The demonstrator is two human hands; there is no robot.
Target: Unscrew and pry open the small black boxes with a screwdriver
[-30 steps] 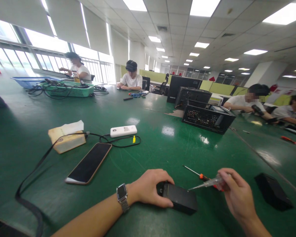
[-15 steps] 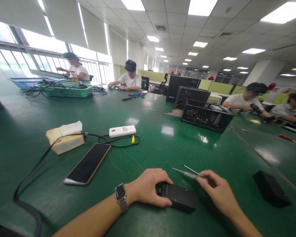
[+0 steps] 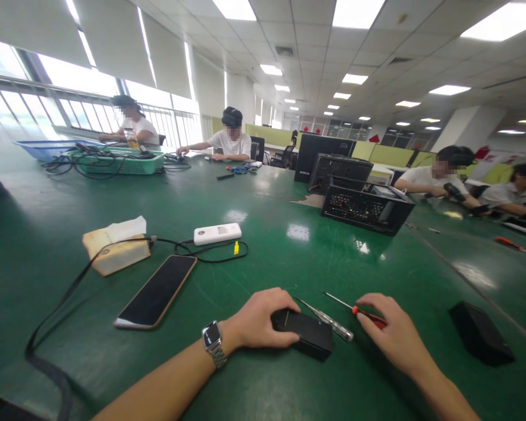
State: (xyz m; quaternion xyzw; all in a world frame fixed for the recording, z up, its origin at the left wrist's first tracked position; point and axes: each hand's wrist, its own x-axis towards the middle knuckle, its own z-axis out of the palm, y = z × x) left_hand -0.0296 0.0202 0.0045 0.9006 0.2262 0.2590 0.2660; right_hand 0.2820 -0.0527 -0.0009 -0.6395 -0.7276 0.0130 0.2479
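Note:
My left hand (image 3: pixel 267 321), with a watch (image 3: pixel 213 339) on its wrist, grips one end of a small black rectangular box (image 3: pixel 313 335) resting on the table. Just right of the box lies a screwdriver with a clear handle (image 3: pixel 337 328), its thin tip pointing up and left. My right hand (image 3: pixel 388 330) is at a red-handled screwdriver (image 3: pixel 356 310), thumb and index finger apart on either side of the handle. The handle's rear end is partly hidden by the fingers. Another black block (image 3: pixel 482 333) sits farther right.
On the green table (image 3: pixel 254 380) lie a phone (image 3: pixel 158 292), a tissue pack (image 3: pixel 118 251), a white device (image 3: pixel 218 234) and a black cable (image 3: pixel 44 327). Farther back are a black computer case (image 3: pixel 363 207) and a green basket (image 3: pixel 127 162) of cables. Several people sit around the table.
My right hand has let go of the clear-handled screwdriver, which now lies beside the box, and has come to the red-handled one. My left hand and the box have shifted slightly left and up.

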